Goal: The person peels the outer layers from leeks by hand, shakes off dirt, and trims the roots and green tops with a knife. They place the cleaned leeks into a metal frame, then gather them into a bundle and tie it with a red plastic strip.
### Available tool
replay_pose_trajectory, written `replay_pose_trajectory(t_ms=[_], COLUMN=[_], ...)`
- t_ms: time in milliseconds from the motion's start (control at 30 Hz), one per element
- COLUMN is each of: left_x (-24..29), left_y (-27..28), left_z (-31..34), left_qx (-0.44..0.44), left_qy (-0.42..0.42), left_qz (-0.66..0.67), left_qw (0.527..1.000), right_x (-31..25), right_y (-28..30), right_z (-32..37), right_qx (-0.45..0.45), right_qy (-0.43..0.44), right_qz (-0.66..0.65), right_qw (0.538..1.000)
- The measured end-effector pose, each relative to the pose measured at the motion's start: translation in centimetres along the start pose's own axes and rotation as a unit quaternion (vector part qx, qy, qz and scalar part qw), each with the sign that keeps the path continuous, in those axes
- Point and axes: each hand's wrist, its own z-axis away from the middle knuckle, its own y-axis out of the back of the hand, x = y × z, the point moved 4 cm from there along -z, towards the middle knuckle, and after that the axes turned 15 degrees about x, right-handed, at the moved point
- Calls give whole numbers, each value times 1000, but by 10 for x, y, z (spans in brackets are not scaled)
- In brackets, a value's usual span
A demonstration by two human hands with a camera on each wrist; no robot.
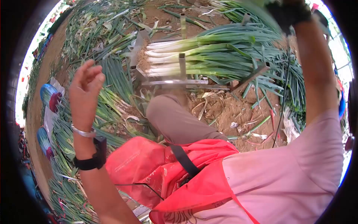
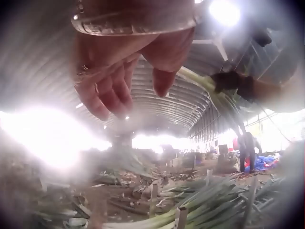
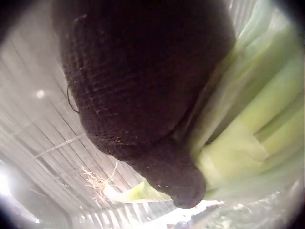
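Gloved in black, the right hand is raised at the upper right in the head view. In the right wrist view its dark fingers curl round a green onion, whose roots show below. The bare left hand is lifted at the left, fingers loosely bent, holding nothing; the left wrist view shows this hand against the roof. Between the hands lies a bundle of green onions, white ends to the left, within a metal frame with upright posts.
Loose green onions and leaves cover the ground at the left and behind. More green onions lie right of the frame. Bare soil with scraps is near the bent knee. Wrapped bundles are at the far left.
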Motion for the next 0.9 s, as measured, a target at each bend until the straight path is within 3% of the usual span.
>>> replay_pose_trajectory(t_ms=[200,300,367,467,500,567,633,667,700,767,800,900], left_x=[-95,-118,-148,-167,-171,-177,-201,-201,-207,-227,-241,-276], left_y=[-22,-40,-55,-99,-119,-157,-198,-214,-227,-248,-255,-251], left_z=[22,26,29,37,41,45,48,43,38,27,19,-1], left_qx=[-34,-70,-83,-190,-209,-287,-326,-389,-392,-415,-442,-403], left_qy=[92,109,108,-75,-140,-114,-167,-165,-166,-220,-195,-267], left_qz=[-106,-157,-149,-235,-242,-236,-271,-326,-321,-425,-484,-543], left_qw=[989,979,979,950,937,922,890,846,846,773,730,686], right_x=[136,171,173,162,152,131,122,122,122,121,121,117], right_y=[-225,-288,-292,-272,-260,-241,-236,-237,-239,-247,-252,-268], right_z=[24,47,47,51,48,40,38,39,41,42,40,39], right_qx=[-236,-301,-325,-370,-344,-346,-353,-357,-359,-342,-345,-398], right_qy=[-70,-106,-112,-119,-116,-140,-166,-187,-192,-171,-174,-183], right_qz=[-13,-25,-9,49,45,105,93,82,83,63,61,59], right_qw=[969,948,939,920,931,922,916,911,910,922,920,897])
